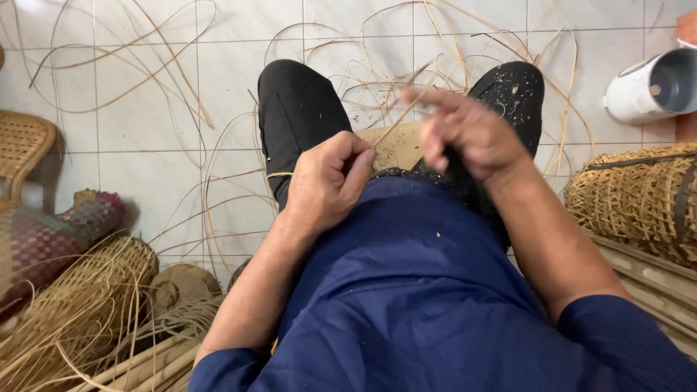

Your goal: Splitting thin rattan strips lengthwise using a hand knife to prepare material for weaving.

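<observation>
My left hand (328, 180) is curled closed near my waist, fingertips pinched on a thin cane strip (276, 175) that crosses my left knee. My right hand (465, 134) is blurred by motion above my right thigh, its fingers bent around thin cane strands (396, 120) that run up and away over the floor. A flat pale woven piece (396, 145) lies between my knees in black trousers (294, 109). My blue shirt fills the lower middle of the view.
Loose cane strips (167, 65) sprawl over the white tiled floor. A woven basket (80, 305) and a coloured woven mat roll (43, 239) sit lower left, a cane chair (22, 145) at left. A roll of cane webbing (639, 203) and a white cylinder (650, 87) are at right.
</observation>
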